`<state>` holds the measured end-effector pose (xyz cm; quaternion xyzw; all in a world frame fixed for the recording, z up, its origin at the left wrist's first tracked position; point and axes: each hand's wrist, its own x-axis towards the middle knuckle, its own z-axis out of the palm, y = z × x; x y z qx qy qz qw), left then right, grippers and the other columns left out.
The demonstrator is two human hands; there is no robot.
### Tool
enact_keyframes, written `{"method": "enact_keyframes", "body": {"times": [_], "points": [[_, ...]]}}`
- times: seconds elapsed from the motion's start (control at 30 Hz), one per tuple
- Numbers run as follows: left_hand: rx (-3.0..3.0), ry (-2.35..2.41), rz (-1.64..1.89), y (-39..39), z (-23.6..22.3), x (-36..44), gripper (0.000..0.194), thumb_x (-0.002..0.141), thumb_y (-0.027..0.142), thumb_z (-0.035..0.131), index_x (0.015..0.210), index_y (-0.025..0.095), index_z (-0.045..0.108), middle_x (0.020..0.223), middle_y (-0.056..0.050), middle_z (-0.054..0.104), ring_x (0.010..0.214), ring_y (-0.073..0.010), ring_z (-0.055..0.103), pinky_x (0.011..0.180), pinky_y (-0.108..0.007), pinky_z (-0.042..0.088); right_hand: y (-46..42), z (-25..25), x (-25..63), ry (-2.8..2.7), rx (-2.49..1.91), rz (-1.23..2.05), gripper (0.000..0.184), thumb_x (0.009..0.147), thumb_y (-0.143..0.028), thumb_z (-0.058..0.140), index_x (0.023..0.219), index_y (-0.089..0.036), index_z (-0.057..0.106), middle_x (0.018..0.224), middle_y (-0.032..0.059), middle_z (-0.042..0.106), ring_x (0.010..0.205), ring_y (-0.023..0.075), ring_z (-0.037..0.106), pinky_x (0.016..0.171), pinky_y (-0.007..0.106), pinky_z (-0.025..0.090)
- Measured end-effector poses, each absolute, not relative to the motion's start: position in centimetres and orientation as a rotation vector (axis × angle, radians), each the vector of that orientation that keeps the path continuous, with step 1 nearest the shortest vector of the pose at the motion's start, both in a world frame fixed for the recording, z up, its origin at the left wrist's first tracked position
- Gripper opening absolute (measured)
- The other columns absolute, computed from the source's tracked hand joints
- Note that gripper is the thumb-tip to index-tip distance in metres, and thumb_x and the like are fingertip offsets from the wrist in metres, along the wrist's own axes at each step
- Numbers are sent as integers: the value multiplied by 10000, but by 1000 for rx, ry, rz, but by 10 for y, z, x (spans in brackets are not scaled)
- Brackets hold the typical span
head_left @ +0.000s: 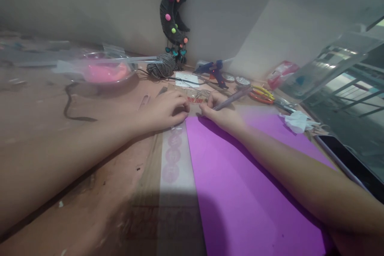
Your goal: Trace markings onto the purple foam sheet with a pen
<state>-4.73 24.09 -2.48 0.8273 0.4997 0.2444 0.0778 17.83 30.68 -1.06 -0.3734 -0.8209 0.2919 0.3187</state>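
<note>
In the head view my right hand (pixel 220 110) is closed around a slim pen (pixel 233 98), its shaft slanting up to the right. That hand rests over the top edge of a purple sheet (pixel 234 180). My left hand (pixel 172 108) lies just left of the sheet's top corner, with fingers loosely curved and a gap between thumb and fingers. Its thumb tip is at the corner, and nothing shows in its grasp. Beneath the sheet is a cardboard piece (pixel 150 168) with a pale, red-printed strip (pixel 177 184).
Behind my hands lie grey yarn (pixel 162 66), a blue glue gun (pixel 214 72) and a white card (pixel 186 80). A bowl with pink material (pixel 105 71) stands left. Yellow-orange pliers (pixel 262 94), a crumpled white piece (pixel 298 121) and a phone (pixel 351 164) lie right. A moon decoration (pixel 168 16) hangs behind.
</note>
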Motion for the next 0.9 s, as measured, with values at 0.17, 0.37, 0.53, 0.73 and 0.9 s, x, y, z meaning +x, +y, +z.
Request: {"method": "enact_keyframes", "body": {"times": [0.17, 0.37, 0.53, 0.73, 0.9], "points": [[2473, 1486, 744, 241, -26, -48, 228, 951, 362, 559, 1025, 206, 707, 1177, -111, 704, 1175, -309, 635, 1027, -473, 492, 303, -6, 179, -2122, -1011, 790, 292, 760, -240, 625, 644, -257, 357, 608, -65, 415, 620, 130, 429, 616, 299, 328], [2468, 1487, 752, 241, -25, -47, 230, 949, 364, 559, 1020, 205, 709, 1179, -110, 699, 1180, -304, 635, 1035, -469, 495, 305, -6, 182, -2147, -980, 776, 269, 712, -201, 597, 620, -256, 350, 597, -66, 404, 617, 130, 419, 617, 300, 329], [2462, 1490, 753, 240, -24, -47, 236, 950, 365, 557, 1022, 204, 714, 1192, -115, 702, 1191, -311, 639, 1047, -478, 496, 306, -4, 183, -2182, -964, 742, 272, 694, -197, 589, 607, -260, 339, 590, -66, 394, 610, 131, 401, 605, 302, 325], [2471, 1486, 739, 240, -24, -47, 231, 953, 357, 557, 1028, 204, 713, 1199, -113, 706, 1199, -300, 639, 1066, -474, 493, 307, -2, 182, -2199, -946, 747, 288, 687, -188, 600, 592, -255, 336, 589, -61, 397, 627, 132, 416, 613, 298, 332], [2480, 1485, 723, 240, -23, -46, 232, 953, 335, 548, 1022, 186, 712, 1197, -125, 710, 1183, -302, 644, 1059, -478, 498, 312, -5, 188, -2063, -1022, 944, 295, 817, -323, 654, 663, -257, 410, 536, -79, 436, 529, 120, 421, 565, 287, 345]]}}
